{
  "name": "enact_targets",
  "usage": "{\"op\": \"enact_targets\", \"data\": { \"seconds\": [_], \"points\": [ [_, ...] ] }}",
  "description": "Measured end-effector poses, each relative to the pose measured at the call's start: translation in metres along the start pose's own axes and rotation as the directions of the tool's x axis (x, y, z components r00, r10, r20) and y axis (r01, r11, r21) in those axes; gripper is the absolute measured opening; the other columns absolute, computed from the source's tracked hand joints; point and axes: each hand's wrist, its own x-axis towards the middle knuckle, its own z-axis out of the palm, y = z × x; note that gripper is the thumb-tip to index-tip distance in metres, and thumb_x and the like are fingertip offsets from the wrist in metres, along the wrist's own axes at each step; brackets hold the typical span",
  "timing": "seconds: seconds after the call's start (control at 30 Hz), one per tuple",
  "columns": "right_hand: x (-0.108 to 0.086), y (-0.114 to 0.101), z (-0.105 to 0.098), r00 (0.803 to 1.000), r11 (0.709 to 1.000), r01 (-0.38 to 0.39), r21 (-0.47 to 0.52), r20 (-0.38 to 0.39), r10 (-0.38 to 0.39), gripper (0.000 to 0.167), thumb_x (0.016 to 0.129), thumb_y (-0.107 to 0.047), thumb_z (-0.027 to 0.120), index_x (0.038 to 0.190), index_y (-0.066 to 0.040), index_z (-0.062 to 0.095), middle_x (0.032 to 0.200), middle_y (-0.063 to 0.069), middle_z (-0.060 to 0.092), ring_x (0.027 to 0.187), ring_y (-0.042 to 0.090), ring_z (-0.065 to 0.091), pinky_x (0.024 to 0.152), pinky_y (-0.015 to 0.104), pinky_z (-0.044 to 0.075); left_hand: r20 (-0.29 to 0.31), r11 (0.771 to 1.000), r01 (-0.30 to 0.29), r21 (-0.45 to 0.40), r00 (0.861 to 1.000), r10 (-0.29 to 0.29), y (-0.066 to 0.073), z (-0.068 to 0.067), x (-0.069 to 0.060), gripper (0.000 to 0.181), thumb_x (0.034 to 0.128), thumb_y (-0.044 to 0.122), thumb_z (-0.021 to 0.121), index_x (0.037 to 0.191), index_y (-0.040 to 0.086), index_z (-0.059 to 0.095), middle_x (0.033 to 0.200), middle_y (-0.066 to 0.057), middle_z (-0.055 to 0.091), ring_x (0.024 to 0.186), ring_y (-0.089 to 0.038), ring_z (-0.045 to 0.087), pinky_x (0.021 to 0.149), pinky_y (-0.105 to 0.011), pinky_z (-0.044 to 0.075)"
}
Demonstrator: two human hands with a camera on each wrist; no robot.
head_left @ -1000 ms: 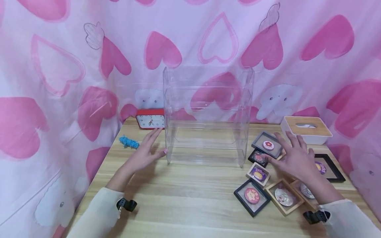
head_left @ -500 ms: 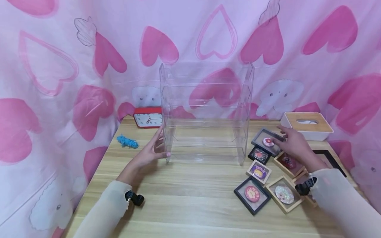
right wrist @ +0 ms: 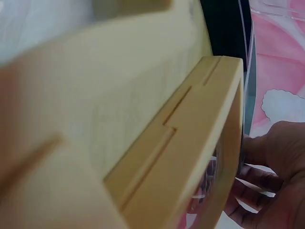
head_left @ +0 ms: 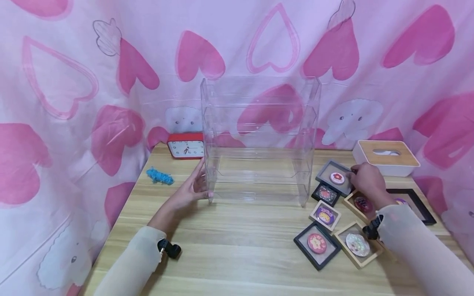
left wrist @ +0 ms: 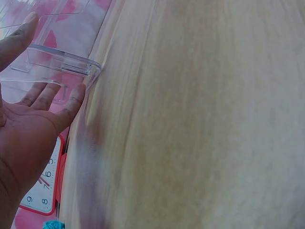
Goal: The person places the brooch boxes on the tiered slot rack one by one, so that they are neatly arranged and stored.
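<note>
Glossy clear plastic rack (head_left: 259,150), matt grey frame (head_left: 327,170), smooth wood-grain tabletop (head_left: 237,246), creased cloth backdrop (head_left: 237,20).

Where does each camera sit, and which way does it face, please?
Head: worn on the head, facing forward and down at the table, clear rack and framed badges; left hand, right hand and sleeves show.
Left wrist: on that wrist, facing the rack and table; the left hand shows.
Right wrist: on that wrist, facing a wooden frame and the curtain; the right hand shows.
Shared: head and left wrist views both show the red clock.
</note>
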Motion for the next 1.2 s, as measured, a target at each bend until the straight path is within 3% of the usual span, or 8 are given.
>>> {"op": "enact_targets", "data": {
  "seconds": [0.3,0.5,0.6,0.73,0.9,0.97,1.1,1.2],
  "points": [
    [0.001,0.002,0.005,0.997,1.0,0.03,0.007,-0.07,-0.029,0.034,0.109,-0.013,0.059,0.129,0.014,0.067,0.108,0.034,0.07,0.085,0.04,0.067,0.062,0.039,0.056,-0.006,0.999,0.035,-0.018,0.999,-0.036,0.0,0.002,-0.001,0.12,0.0978,0.006,0.082,0.166,0.07,0.009,0.185,-0.006,0.023,0.171,-0.04,0.025,0.136,-0.064,0.029],
    [-0.004,0.001,-0.004,0.988,0.991,0.096,0.098,-0.134,-0.083,0.033,0.114,-0.015,0.054,0.134,0.01,0.064,0.118,0.034,0.068,0.098,0.043,0.064,0.068,0.032,0.052,0.005,1.0,0.023,-0.011,1.0,-0.023,-0.001,0.002,-0.002,0.117,0.0989,0.005,0.081,0.168,0.067,0.01,0.186,-0.006,0.023,0.171,-0.041,0.024,0.136,-0.064,0.028],
    [-0.006,-0.002,-0.013,0.974,0.982,0.15,0.112,-0.187,-0.127,0.03,0.113,-0.012,0.057,0.133,0.008,0.066,0.122,0.035,0.069,0.103,0.046,0.064,0.073,0.04,0.055,0.009,1.0,0.017,-0.016,1.0,-0.017,-0.002,0.002,-0.001,0.117,0.0992,0.003,0.08,0.169,0.067,0.011,0.185,-0.007,0.024,0.172,-0.041,0.024,0.137,-0.064,0.027],
    [-0.008,-0.011,-0.032,0.938,0.971,0.222,0.094,-0.294,-0.186,0.025,0.11,-0.007,0.063,0.129,0.007,0.07,0.12,0.035,0.072,0.097,0.042,0.069,0.073,0.035,0.059,0.007,1.0,0.018,-0.012,1.0,-0.018,-0.001,0.002,0.0,0.116,0.0996,0.004,0.079,0.168,0.067,0.011,0.186,-0.008,0.023,0.171,-0.042,0.024,0.137,-0.066,0.023],
    [-0.009,-0.026,-0.064,0.873,0.942,0.303,0.145,-0.438,-0.213,0.027,0.107,-0.006,0.069,0.129,0.007,0.074,0.114,0.033,0.075,0.08,-0.019,0.054,0.061,-0.003,0.042,-0.002,1.0,0.013,0.003,1.0,-0.013,0.0,0.001,0.001,0.115,0.1001,0.007,0.08,0.168,0.069,0.009,0.186,-0.008,0.023,0.171,-0.042,0.023,0.138,-0.067,0.019],
    [-0.012,-0.032,-0.078,0.845,0.925,0.336,0.178,-0.49,-0.213,0.027,0.106,-0.005,0.071,0.13,0.007,0.075,0.105,0.015,0.078,0.077,-0.029,0.046,0.064,-0.006,0.042,-0.003,1.0,0.01,0.01,1.0,-0.01,-0.001,0.001,0.001,0.115,0.1002,0.008,0.08,0.168,0.069,0.009,0.186,-0.008,0.023,0.172,-0.042,0.023,0.138,-0.067,0.019],
    [-0.02,-0.048,-0.105,0.8,0.889,0.381,0.255,-0.573,-0.178,0.027,0.104,-0.005,0.074,0.129,0.006,0.077,0.092,-0.034,0.062,0.076,-0.027,0.053,0.067,-0.006,0.046,0.004,1.0,0.01,0.013,1.0,-0.01,-0.002,0.002,0.0,0.115,0.1,0.011,0.081,0.167,0.069,0.008,0.186,-0.007,0.022,0.172,-0.041,0.021,0.139,-0.067,0.017],
    [-0.026,-0.061,-0.127,0.764,0.877,0.394,0.275,-0.629,-0.146,0.028,0.104,-0.008,0.076,0.129,0.001,0.079,0.09,-0.046,0.057,0.076,-0.025,0.056,0.07,-0.006,0.047,0.012,1.0,0.006,0.009,1.0,-0.006,-0.003,0.002,-0.001,0.115,0.0995,0.012,0.082,0.168,0.068,0.008,0.186,-0.007,0.022,0.172,-0.042,0.021,0.139,-0.066,0.017]
  ]
}}
